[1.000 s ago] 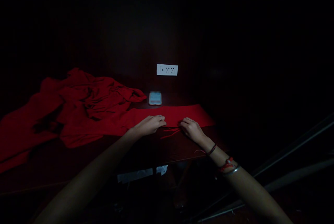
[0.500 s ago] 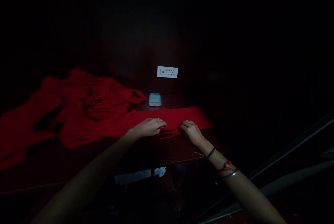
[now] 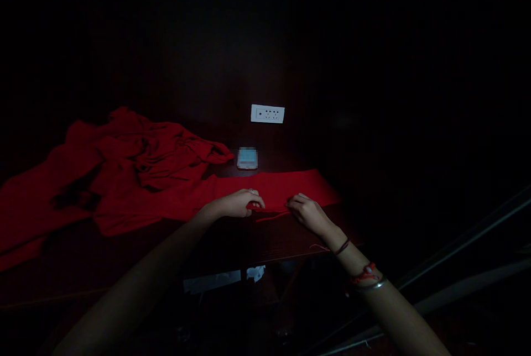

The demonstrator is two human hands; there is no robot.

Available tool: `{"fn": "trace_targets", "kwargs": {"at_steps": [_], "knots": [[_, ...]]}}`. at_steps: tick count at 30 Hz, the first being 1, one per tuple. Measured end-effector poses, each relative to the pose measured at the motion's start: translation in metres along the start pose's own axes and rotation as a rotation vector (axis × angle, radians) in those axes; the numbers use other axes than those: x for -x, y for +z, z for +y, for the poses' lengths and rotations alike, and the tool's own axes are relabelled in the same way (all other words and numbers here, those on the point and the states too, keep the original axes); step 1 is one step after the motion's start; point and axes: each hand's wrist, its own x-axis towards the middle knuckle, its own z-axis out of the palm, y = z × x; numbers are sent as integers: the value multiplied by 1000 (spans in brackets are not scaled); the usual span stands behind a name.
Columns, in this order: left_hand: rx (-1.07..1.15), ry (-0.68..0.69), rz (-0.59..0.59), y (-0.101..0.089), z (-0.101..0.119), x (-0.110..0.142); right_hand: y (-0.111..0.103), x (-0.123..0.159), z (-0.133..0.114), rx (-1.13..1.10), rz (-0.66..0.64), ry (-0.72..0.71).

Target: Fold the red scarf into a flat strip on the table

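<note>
A long strip of red cloth [image 3: 286, 184] lies flat along the dark table [image 3: 232, 240], its right end reaching past my hands. My left hand [image 3: 238, 203] is closed on the strip's near edge, fingers curled in a pinch. A little to the right, my right hand [image 3: 307, 212] pinches the same edge, its fingertips partly hidden. Below the edge between them hangs a thin loose red strand [image 3: 269, 218]. To the left the cloth runs into a large crumpled heap of red fabric [image 3: 153, 151].
Behind the strip lies a small device with a pale screen [image 3: 248, 158], blurred out. A white power socket [image 3: 267, 114] is on the dark wall. Pale sheets [image 3: 215, 280] show beneath the table's front edge. Much of the surroundings is too dark to make out.
My right hand has shifted slightly right along the near edge. The fingers of my left hand have curled more around the edge. The cloth lies nearly as before.
</note>
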Motion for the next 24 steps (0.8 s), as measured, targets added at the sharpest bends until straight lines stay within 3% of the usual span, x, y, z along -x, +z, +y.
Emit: {"fn": "trace_targets", "kwargs": {"at_steps": [3,5,8,10,14,16,19,24], "knots": [[89,59,-25,-4,-1,2,-1,5,1,-64,-15,11],[92,36,65,-3,1,0,-6,8,1,-123,-36,14],[-2,-111,278,8,4,-8,-16,3,3,-221,-48,36],[-68,-232,308,17,5,-13,-21,-8,7,-259,-33,96],[-74,-425,58,29,5,-18,-16,-38,14,-218,-132,322],[-59,-471,-45,29,5,-18,-7,-49,16,-191,-312,437],[-55,-521,-98,25,4,-17,5,-52,16,-173,-553,518],[-28,-562,-150,20,0,-18,14,-41,20,-142,-551,510]]}}
